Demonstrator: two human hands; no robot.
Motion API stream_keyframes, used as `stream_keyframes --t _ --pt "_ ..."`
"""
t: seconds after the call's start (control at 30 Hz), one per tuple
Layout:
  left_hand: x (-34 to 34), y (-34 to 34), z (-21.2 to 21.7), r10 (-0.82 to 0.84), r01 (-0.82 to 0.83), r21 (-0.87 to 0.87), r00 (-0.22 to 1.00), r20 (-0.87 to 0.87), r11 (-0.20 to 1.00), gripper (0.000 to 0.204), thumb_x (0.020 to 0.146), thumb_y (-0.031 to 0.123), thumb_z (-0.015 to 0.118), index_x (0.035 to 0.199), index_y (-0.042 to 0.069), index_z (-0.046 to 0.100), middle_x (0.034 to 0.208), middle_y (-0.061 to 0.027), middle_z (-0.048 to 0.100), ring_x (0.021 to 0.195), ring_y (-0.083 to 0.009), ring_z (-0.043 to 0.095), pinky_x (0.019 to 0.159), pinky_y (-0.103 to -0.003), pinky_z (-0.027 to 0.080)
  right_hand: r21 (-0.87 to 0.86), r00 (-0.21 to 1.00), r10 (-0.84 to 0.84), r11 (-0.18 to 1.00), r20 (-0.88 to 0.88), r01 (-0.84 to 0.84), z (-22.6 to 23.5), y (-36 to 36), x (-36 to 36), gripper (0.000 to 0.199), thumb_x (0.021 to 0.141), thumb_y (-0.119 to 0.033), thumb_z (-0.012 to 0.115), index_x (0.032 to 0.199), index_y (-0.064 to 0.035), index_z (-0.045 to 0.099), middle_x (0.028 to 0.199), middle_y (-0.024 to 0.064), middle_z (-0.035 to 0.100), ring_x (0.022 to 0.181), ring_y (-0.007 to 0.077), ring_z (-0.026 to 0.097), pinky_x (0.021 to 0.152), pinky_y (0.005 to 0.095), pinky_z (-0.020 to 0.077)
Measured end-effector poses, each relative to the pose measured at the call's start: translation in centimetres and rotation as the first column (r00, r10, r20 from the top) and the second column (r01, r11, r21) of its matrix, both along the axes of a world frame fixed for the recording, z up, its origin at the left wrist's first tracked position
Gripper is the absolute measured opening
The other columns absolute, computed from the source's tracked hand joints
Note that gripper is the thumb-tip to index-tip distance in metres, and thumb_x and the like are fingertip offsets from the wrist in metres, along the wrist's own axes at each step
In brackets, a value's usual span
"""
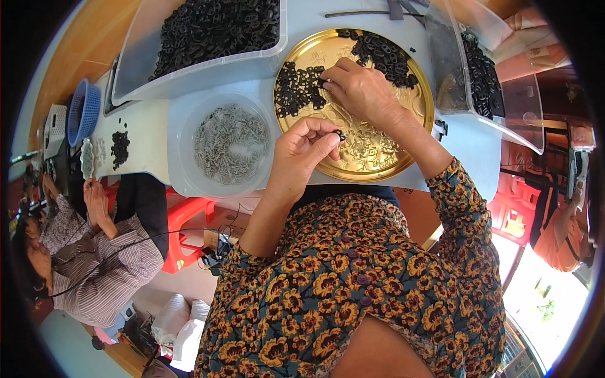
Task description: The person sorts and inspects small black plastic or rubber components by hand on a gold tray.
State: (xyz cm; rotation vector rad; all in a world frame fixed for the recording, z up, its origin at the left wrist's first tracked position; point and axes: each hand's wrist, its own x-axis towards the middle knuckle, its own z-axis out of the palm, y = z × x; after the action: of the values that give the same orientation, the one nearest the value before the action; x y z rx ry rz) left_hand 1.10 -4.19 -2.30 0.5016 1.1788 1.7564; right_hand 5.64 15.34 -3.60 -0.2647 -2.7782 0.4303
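My left hand (302, 151) is closed in a pinch on a small black plastic part (340, 135), over the near left of a round golden tray (413, 97). Farther up the tray, my right hand (365, 91) has its fingers bent together, fingertips at the edge of a heap of flat black pieces (296, 88). Whether a piece is between those fingertips is hidden. Another heap of black pieces (384, 57) lies at the tray's far right. Small shiny metal-looking pieces (365, 148) are spread along its near side.
Left of the tray stands a clear round tub (189, 170) of small silvery pieces. Behind it is a large clear bin (208, 69) of black parts. Another clear bin (469, 94) of black parts is at the right. A co-worker (101, 252) sits at the left.
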Motion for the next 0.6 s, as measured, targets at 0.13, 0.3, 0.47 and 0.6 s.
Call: stream_keyframes --t 0.13,0.3,0.47,0.6 --pt "0.1 0.3 -0.1 -0.006 0.006 0.007 1.000 -0.007 1.000 0.012 0.091 0.002 0.060 0.103 -0.001 0.058 0.092 -0.0070 0.061 0.077 -0.0134 0.059 0.073 -0.027 0.050 0.004 1.000 -0.027 1.000 -0.004 0.027 0.4 -0.4 0.5 0.017 0.087 -0.022 0.065 0.099 -0.0104 0.067 0.090 0.0059 0.062 0.075 0.0281 0.066 0.063 0.0386 0.0539" --pt "0.1 0.4 0.1 0.007 -0.007 0.003 1.000 -0.003 1.000 0.013 0.091 0.002 0.060 0.103 -0.001 0.058 0.090 -0.0073 0.061 0.077 -0.0128 0.059 0.073 -0.026 0.049 -0.071 0.973 -0.154 0.987 -0.172 0.144 1.2 -0.7 2.9 0.017 0.087 -0.020 0.062 0.099 -0.0089 0.066 0.096 0.0086 0.062 0.083 0.0290 0.065 0.072 0.0395 0.0533" --pt "-0.1 0.7 -0.6 -0.010 0.011 0.029 0.999 -0.035 1.000 0.013 0.092 0.002 0.060 0.104 -0.001 0.058 0.089 -0.0075 0.061 0.076 -0.0126 0.057 0.073 -0.027 0.048 -0.002 0.920 -0.369 0.928 -0.135 0.372 1.3 1.3 7.4 0.026 0.085 -0.013 0.060 0.109 -0.0053 0.063 0.113 0.0107 0.059 0.099 0.0298 0.061 0.082 0.0405 0.0514" --pt "-0.1 0.9 -0.4 -0.037 0.039 0.041 0.998 -0.043 0.998 0.013 0.092 0.004 0.061 0.104 -0.002 0.058 0.091 -0.0069 0.061 0.076 -0.0115 0.058 0.073 -0.025 0.049 0.073 0.866 -0.500 0.864 0.009 0.498 0.8 2.0 9.6 0.030 0.087 -0.012 0.057 0.116 -0.0031 0.058 0.120 0.0121 0.054 0.103 0.0309 0.060 0.084 0.0416 0.0508"
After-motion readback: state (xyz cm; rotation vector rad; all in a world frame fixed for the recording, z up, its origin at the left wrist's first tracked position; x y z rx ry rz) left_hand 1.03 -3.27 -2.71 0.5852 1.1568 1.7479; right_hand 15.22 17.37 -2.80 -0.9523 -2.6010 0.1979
